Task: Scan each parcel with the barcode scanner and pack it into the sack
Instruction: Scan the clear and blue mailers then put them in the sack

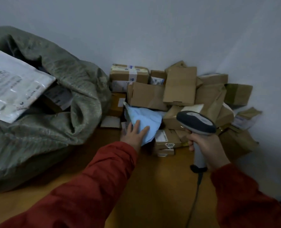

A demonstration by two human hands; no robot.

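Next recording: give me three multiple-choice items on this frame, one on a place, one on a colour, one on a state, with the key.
1. Where does the white mailer lie?
A) in the mouth of the sack
B) on the cardboard boxes
C) on the floor by the wall

2. What colour is the poly mailer under the left hand?
A) black
B) light blue
C) yellow

3. What is the right hand doing?
A) hanging idle
B) pressing on a box
C) gripping the barcode scanner

Key: 1 A, it rests across the green sack's opening; 2 B, straight fingers lie on pale blue plastic; 3 C, the fingers curl round the scanner's handle.
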